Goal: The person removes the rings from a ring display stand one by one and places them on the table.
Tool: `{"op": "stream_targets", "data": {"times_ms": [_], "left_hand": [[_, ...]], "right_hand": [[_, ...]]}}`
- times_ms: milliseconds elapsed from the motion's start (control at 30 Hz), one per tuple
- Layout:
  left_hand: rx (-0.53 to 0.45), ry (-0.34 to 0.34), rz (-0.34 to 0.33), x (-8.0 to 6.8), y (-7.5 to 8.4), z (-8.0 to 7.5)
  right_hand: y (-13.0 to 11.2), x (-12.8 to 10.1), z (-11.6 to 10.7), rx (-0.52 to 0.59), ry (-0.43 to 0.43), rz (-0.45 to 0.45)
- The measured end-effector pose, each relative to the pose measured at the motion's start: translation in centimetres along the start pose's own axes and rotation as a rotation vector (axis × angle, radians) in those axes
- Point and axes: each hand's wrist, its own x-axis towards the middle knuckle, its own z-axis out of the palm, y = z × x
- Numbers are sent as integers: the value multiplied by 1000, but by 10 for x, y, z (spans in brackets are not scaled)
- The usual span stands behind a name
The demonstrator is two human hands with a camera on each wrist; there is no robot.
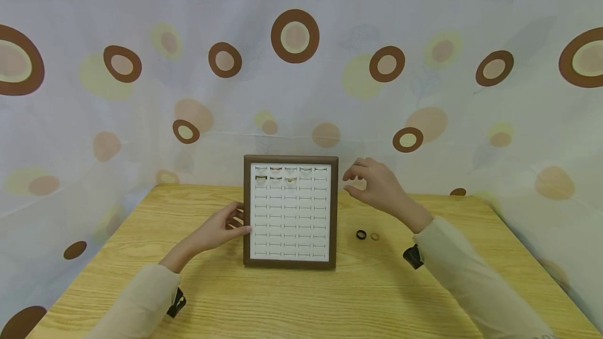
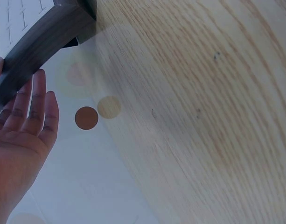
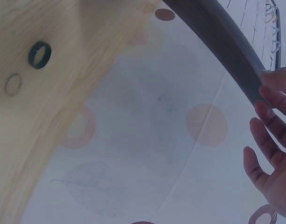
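Note:
A ring display board with a brown frame and white slotted face stands propped up on the table. Several rings fill slots in its top two rows. My left hand grips the frame's left side, thumb at the front edge and fingers behind. Just off the upper right edge, my right hand is raised, thumb and index finger bent and apart with nothing between them. On the table below it lie a black ring and a thin gold-coloured ring.
The wooden table reaches back to a white curtain printed with brown and yellow circles. Both wrists carry a black device, the right one hanging below the sleeve.

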Motion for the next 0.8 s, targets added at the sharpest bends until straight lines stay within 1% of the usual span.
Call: {"op": "stream_targets", "data": {"times_ms": [233, 400, 633, 800], "left_hand": [[-5, 3, -7, -1, 3, 0], [4, 8, -15, 0, 2, 1], [16, 10, -18, 1, -1, 1], [17, 5, -15, 0, 2, 0]], "right_hand": [[-16, 16, 5, 8, 46, -30], [-26, 27, 11, -3, 88, -52], [-39, 40, 19, -3, 115, -45], [-44, 47, 25, -18, 147, -29]]}}
